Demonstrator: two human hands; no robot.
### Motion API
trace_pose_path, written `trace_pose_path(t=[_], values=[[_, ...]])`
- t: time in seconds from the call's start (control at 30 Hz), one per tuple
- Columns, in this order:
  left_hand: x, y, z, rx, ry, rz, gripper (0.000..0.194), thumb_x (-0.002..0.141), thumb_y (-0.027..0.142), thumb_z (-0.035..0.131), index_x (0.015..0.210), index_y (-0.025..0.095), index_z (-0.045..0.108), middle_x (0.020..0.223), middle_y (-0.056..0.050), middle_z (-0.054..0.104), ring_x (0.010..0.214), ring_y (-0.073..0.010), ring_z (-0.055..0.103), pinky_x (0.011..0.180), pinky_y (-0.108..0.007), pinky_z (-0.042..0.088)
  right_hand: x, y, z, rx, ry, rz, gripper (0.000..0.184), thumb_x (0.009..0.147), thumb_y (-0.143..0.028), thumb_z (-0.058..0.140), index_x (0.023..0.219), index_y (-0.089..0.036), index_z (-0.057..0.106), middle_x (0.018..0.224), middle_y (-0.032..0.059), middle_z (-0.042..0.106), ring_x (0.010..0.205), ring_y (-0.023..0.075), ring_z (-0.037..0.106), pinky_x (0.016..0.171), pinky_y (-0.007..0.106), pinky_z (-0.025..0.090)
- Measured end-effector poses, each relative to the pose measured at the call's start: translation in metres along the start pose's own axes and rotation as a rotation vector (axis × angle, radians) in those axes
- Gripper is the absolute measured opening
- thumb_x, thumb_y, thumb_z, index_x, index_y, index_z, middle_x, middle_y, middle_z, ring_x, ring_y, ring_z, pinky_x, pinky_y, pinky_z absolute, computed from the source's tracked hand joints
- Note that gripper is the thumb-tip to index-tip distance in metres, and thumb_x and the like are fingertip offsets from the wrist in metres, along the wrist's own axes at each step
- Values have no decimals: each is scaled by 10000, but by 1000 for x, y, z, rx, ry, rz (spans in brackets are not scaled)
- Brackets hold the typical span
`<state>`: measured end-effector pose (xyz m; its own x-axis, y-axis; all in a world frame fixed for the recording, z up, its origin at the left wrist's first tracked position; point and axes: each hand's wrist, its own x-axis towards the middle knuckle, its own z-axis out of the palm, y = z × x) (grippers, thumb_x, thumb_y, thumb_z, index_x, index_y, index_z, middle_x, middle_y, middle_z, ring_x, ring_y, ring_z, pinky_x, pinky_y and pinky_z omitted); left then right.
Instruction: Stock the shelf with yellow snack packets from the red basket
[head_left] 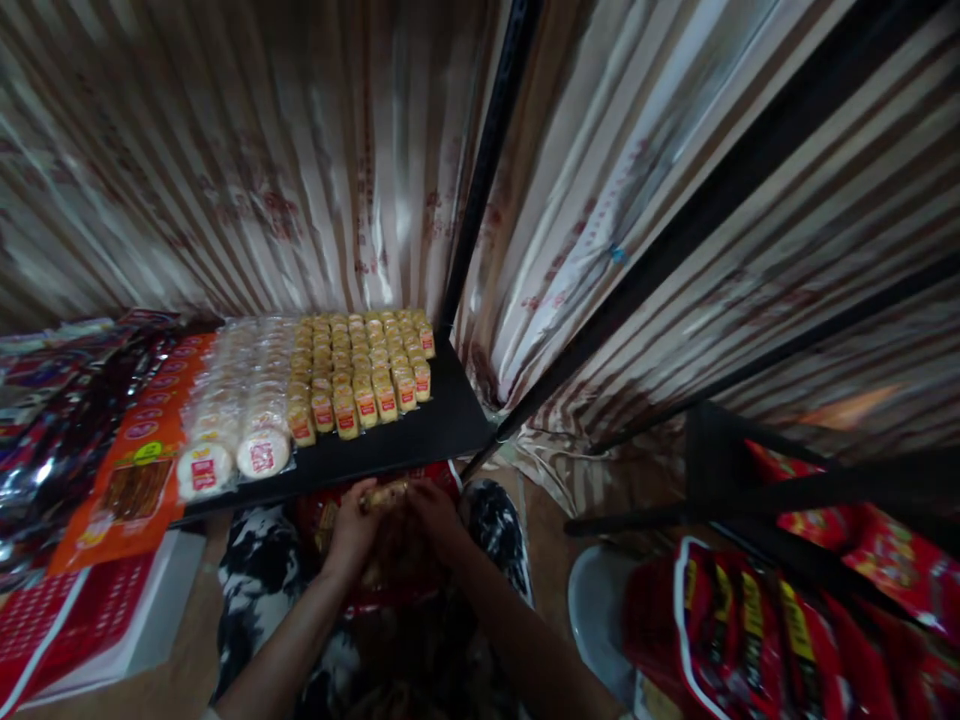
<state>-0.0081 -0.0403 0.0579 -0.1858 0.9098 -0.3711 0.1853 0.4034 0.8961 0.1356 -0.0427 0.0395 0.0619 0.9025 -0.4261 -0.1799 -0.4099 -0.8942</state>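
Both hands are together at the front edge of the black shelf (390, 443), low between the knees. My left hand (351, 528) and my right hand (436, 512) close on the two ends of some yellowish wrapped snacks (384, 497). How many they hold is unclear in the dim light. Below them, a red basket (367, 606) holds more wrapped pieces, partly hidden by my hands. On the shelf ahead stand tight rows of small yellow wrapped snacks (365, 400) with red labels. Left of these are two rows of round white wrapped cakes (262, 453).
An orange snack package (146, 460) and dark shiny packets (67, 440) lie at the left, above a red basket (90, 615). Black metal posts (491, 150) rise before a striped curtain. At right are a red basket of packets (757, 630) and a whitish bucket (600, 610).
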Motion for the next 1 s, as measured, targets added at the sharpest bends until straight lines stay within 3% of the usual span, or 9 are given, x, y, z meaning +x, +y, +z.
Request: trace_pose_path(t=[0.13,0.27,0.33,0.4,0.5,0.67,0.8,0.9,1.0], values=[[-9,31,8,-150,-25,-58,328,684,126,584,1009,166,581,760,5,627,645,-111,604,637,-219,484,-8,-25,-12,192,-1,10,352,588,-399,733,870,-200,662,810,16,679,752,180,615,695,286,464],[-18,63,14,-374,-147,-270,177,825,215,484,992,163,513,804,-33,635,597,-125,639,562,-239,509,-11,-48,-20,338,-4,35,400,531,-328,779,888,-203,648,778,-8,666,614,105,571,533,196,393],[-21,75,17,-458,-210,-359,145,855,239,457,963,148,491,799,-56,642,609,-146,661,576,-252,524,-11,-57,-22,383,-12,17,406,521,-286,793,893,-205,650,809,-10,666,626,84,566,524,170,378],[-22,83,21,-523,-219,-362,83,859,184,448,919,141,486,773,-56,643,620,-138,667,619,-244,531,-11,-64,-25,441,-16,9,390,526,-255,793,887,-206,655,819,-10,664,657,78,574,561,167,403],[-20,87,27,-559,-185,-292,87,834,87,448,879,146,494,753,-38,640,623,-107,659,657,-224,526,-10,-71,-27,573,-38,11,407,517,-200,792,900,-206,654,834,-6,664,725,88,599,688,199,458],[-17,85,38,-578,-136,-97,111,751,99,546,840,162,534,788,-4,622,703,-93,637,736,-238,511,-6,-78,-21,679,-24,-19,398,600,-239,757,976,-203,634,880,6,666,782,95,617,782,216,476],[-13,82,48,-377,-50,86,231,635,120,602,855,172,555,744,33,589,654,-93,575,662,-220,473,0,-79,-12,682,8,-110,475,603,-246,752,1050,-219,593,892,-2,664,853,111,622,838,226,468],[-7,77,58,-246,-11,194,249,641,139,565,885,178,531,760,25,580,635,-97,544,625,-217,448,7,-77,-8,688,76,-142,520,570,-240,757,1056,-238,571,868,-11,657,890,138,625,879,269,464],[1,72,69,-169,-14,290,256,669,128,509,918,184,509,836,-3,587,709,-113,561,681,-233,456,15,-77,-8,619,138,-146,438,568,-284,749,970,-226,586,906,15,654,927,179,622,870,308,476]])
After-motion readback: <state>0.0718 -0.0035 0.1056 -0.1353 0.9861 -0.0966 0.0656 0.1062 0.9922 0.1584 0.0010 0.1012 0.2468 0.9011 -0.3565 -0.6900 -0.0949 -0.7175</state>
